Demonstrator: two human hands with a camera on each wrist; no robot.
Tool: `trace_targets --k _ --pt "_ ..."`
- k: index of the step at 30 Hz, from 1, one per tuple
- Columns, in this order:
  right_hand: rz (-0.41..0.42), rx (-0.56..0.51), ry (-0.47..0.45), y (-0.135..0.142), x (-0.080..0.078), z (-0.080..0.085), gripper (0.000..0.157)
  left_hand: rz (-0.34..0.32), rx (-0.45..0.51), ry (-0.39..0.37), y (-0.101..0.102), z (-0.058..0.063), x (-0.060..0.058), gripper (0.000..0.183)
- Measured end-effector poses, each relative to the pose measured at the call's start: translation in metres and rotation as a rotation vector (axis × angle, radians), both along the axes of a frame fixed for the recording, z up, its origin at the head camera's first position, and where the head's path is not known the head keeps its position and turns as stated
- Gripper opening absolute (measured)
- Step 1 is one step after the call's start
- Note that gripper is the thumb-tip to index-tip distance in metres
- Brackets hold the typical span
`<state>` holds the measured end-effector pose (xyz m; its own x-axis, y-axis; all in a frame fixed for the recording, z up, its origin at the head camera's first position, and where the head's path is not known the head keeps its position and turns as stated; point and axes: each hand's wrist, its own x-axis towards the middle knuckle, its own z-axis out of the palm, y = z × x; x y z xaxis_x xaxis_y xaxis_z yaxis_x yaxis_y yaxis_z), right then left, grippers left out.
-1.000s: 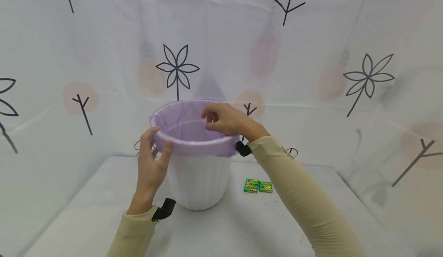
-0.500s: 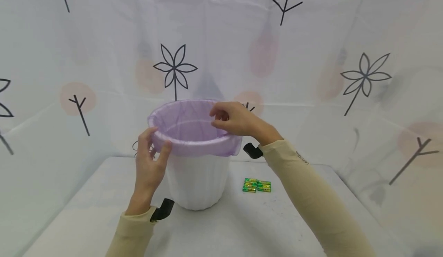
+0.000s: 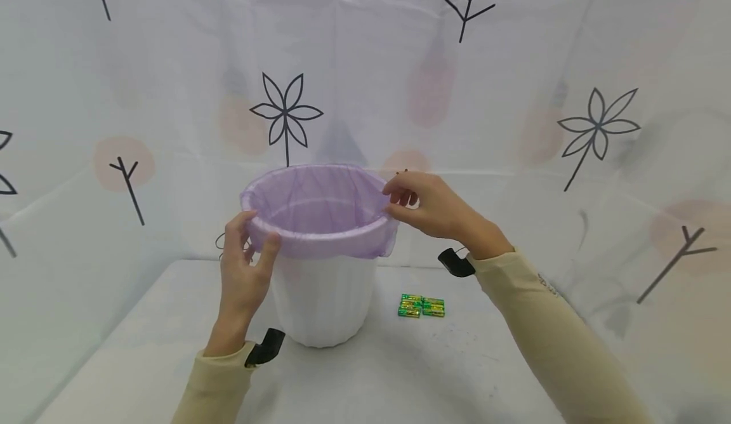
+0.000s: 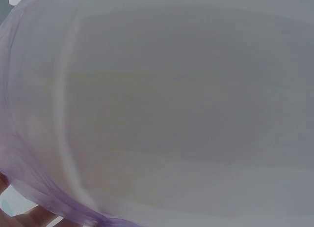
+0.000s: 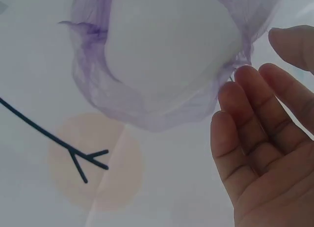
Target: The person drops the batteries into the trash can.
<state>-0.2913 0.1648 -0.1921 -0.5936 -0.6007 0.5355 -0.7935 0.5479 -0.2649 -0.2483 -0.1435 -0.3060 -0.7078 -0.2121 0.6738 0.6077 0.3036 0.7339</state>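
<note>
While tbl (image 3: 434, 373) bears bin (image 3: 322, 300), floral b/drop (image 3: 365, 43) hangs behind; tbl's wht.

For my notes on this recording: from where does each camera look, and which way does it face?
Head: on the head, facing forward and down at the purple bag lining the white bin; left hand, right hand and sleeves show.
Left wrist: on that wrist, facing a pale surface, probably the bin's wall, and the bag; fingers show lower left.
Right wrist: on that wrist, facing the bag's edge and backdrop; palm and fingers show.
Head and right wrist share bag, right hand and backdrop.
</note>
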Motion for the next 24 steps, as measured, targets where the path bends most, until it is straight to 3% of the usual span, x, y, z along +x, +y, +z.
trace_targets --k 13,24 --pt "-0.054 0.001 -0.009 0.032 0.013 -0.021 0.022 -0.009 -0.002 0.017 -0.001 -0.002 -0.001 0.050" --pt "-0.084 0.014 -0.057 0.046 0.014 -0.065 0.021 -0.019 0.008 0.020 0.000 -0.001 0.000 0.049"
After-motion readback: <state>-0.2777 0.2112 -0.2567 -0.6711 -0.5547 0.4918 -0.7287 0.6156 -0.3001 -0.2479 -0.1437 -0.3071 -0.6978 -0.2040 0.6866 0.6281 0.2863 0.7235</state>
